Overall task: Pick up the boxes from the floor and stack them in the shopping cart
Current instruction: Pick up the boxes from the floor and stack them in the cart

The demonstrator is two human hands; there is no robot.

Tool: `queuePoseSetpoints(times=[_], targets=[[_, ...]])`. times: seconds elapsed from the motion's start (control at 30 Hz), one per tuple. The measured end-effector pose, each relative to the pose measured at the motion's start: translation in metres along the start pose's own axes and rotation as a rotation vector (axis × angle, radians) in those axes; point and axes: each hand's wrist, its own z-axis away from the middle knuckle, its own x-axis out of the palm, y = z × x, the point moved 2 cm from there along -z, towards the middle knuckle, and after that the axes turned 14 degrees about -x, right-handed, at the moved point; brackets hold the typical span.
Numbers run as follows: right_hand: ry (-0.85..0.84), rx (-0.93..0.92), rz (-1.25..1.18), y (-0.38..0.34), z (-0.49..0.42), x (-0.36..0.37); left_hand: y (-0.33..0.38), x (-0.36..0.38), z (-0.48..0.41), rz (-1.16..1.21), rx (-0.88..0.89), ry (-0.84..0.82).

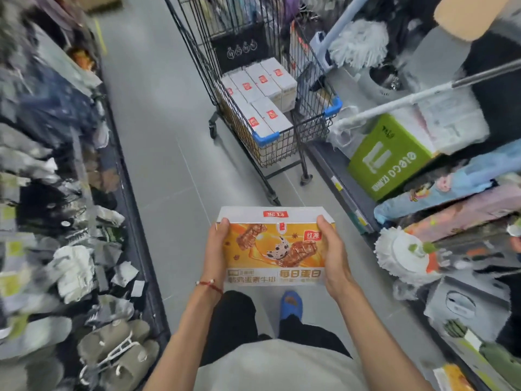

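I hold one orange-and-white snack box [275,246] in front of my waist, its printed face up. My left hand [215,249] grips its left edge and my right hand [334,255] grips its right edge, thumbs on top. Ahead stands the black wire shopping cart [313,128] with blue corner guards. Several white boxes with red labels [260,100] are stacked inside it, filling the near part of the basket. The cart is about a step beyond the box I carry.
Shelves line both sides of the narrow grey-tiled aisle [158,136]: socks and slippers on the left, mops [400,249], a green carton [389,156] and bedding on the right. A mop handle [423,94] juts out over the right shelf near the cart. My blue shoe [291,304] shows below.
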Motion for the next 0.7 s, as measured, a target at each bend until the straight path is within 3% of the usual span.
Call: queuePoseSetpoints(times=[0.27,0.7], targets=[[0.000,-0.037,-0.036,-0.037,-0.103,0.095,0.113,-0.026,-0.083,0.047,0.066,-0.022],[0.287,-0.182,-0.125,-0.092,-0.224,0.230,0.316,-0.051,-0.221,-0.140,0.222,-0.248]])
